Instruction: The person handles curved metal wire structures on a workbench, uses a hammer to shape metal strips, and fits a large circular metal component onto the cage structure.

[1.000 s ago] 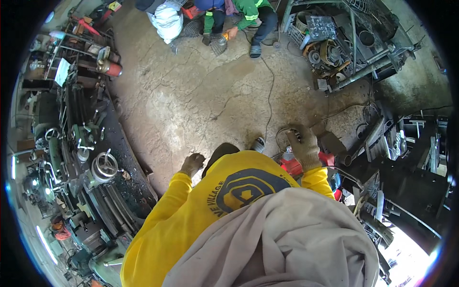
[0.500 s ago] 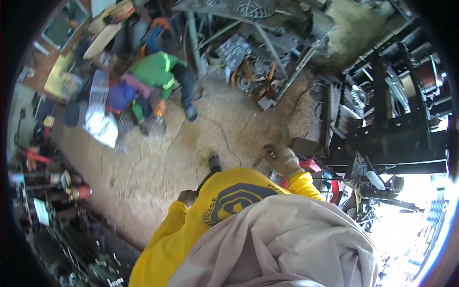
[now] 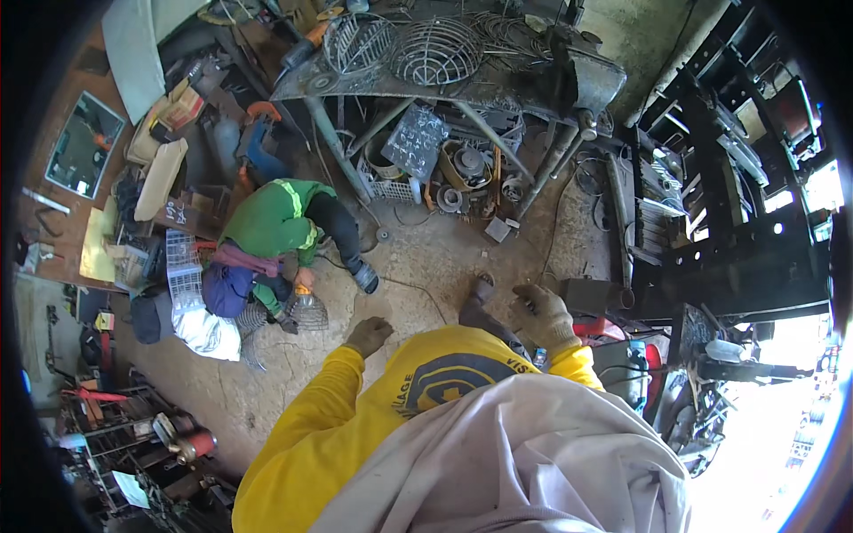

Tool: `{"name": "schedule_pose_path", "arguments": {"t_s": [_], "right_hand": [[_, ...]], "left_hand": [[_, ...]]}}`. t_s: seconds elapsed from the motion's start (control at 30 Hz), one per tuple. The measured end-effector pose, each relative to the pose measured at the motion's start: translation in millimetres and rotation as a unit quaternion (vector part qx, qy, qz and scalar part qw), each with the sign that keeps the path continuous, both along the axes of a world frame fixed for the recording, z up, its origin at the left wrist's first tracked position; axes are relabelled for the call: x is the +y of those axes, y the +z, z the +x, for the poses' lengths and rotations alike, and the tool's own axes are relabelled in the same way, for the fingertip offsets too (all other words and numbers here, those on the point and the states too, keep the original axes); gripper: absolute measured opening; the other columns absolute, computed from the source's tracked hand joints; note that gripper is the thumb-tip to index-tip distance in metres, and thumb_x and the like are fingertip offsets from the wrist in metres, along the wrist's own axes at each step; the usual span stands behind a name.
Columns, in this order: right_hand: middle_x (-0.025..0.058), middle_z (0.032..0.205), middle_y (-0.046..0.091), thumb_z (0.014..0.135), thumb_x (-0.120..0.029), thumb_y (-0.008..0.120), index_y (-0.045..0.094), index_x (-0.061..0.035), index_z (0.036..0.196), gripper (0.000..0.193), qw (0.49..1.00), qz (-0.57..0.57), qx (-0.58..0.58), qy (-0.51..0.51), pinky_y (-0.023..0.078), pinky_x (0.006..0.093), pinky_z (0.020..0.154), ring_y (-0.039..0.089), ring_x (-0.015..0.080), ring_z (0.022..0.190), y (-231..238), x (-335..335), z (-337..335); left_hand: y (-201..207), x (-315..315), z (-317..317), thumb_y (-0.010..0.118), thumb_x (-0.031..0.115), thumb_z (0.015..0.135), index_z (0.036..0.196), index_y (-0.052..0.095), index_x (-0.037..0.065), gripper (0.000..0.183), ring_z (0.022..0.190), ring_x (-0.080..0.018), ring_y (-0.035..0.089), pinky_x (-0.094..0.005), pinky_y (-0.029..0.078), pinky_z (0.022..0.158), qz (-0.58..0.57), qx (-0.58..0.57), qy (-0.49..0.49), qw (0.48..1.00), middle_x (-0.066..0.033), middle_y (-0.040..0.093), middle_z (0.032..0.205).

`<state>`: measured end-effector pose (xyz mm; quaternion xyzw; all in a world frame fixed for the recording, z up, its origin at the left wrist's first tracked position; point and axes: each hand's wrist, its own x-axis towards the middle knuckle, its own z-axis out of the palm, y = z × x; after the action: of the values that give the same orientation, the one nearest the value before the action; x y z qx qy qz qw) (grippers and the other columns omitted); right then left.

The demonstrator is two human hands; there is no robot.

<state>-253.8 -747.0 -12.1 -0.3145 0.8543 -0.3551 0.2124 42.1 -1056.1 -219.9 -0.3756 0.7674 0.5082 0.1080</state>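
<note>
My left hand (image 3: 369,337), looking dark, hangs above the concrete floor with its fingers loosely bent and nothing visible in it. On the other side, my right hand (image 3: 547,316) wears a pale work glove; its fingers are half curled and apart, holding nothing I can see. Beneath it is my dark-trousered leg with a shoe (image 3: 482,285). To the right of that hand lie a dark metal box section (image 3: 593,294) and a red object (image 3: 601,328). Neither hand touches a thing.
At the left a co-worker in a green top (image 3: 280,213) crouches, one hand on an orange power tool (image 3: 303,291) over a wire guard (image 3: 310,314). A metal workbench (image 3: 533,86) carries round wire guards (image 3: 437,51). A cable (image 3: 410,284) crosses the floor. Black steel frames (image 3: 720,258) stand right.
My view has shifted, and the workbench and co-worker now show lower in it. My left hand has come forward from beside my body. My right hand has moved slightly right and down.
</note>
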Motion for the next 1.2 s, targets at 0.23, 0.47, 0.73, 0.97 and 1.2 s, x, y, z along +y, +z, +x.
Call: {"name": "schedule_pose_path", "arguments": {"t_s": [0.23,0.47,0.73,0.97,1.2], "right_hand": [[0.0188,0.095,0.07,0.088,-0.019,0.066,0.07,-0.0046,0.107,0.024,0.986,-0.144,0.085,0.013,0.055,0.0415,0.075,0.07,0.0334,0.085,29,-78,-127],[0.0113,0.087,0.07,0.086,-0.011,0.073,0.071,-0.0044,0.107,0.022,0.899,-0.329,0.29,-0.02,0.052,0.0327,0.069,0.068,0.0238,0.075,111,-130,-254],[0.0141,0.1,0.072,0.087,-0.009,0.076,0.07,-0.0008,0.111,0.026,0.829,-0.324,0.445,-0.096,0.055,0.0328,0.08,0.07,0.0224,0.09,166,-187,-336],[0.0135,0.11,0.072,0.092,-0.024,0.072,0.07,-0.0047,0.12,0.034,0.863,-0.055,0.436,-0.251,0.051,0.036,0.091,0.069,0.0234,0.101,185,-219,-347],[0.0131,0.11,0.072,0.095,-0.022,0.067,0.069,-0.0035,0.12,0.031,0.875,-0.03,0.36,-0.321,0.052,0.0349,0.091,0.068,0.0215,0.102,183,-232,-347]], "left_hand": [[87,-24,-163,0.06,0.037,0.091,0.112,0.069,0.0,0.043,0.107,-0.0398,0.065,-0.0423,0.049,0.093,-0.026,0.004,-0.138,0.99,-0.0246,0.068,0.115],[168,-79,-305,0.064,0.027,0.095,0.126,0.06,-0.004,0.044,0.103,-0.0225,0.068,-0.0334,0.052,0.091,-0.115,0.095,-0.103,0.983,-0.0173,0.07,0.113],[298,-194,-456,0.066,0.013,0.091,0.115,0.065,0.005,0.025,0.101,-0.0294,0.068,-0.0356,0.056,0.087,-0.428,0.396,-0.233,0.779,-0.0137,0.068,0.111],[321,-315,-592,0.067,0.03,0.093,0.106,0.069,0.009,0.026,0.093,-0.0224,0.069,-0.037,0.056,0.076,-0.594,0.504,-0.271,0.565,-0.0092,0.068,0.099],[305,-362,-656,0.057,0.051,0.097,0.128,0.065,0.012,0.05,0.112,-0.0324,0.065,-0.0417,0.051,0.096,-0.376,0.255,-0.304,0.837,-0.0157,0.07,0.119]]}}
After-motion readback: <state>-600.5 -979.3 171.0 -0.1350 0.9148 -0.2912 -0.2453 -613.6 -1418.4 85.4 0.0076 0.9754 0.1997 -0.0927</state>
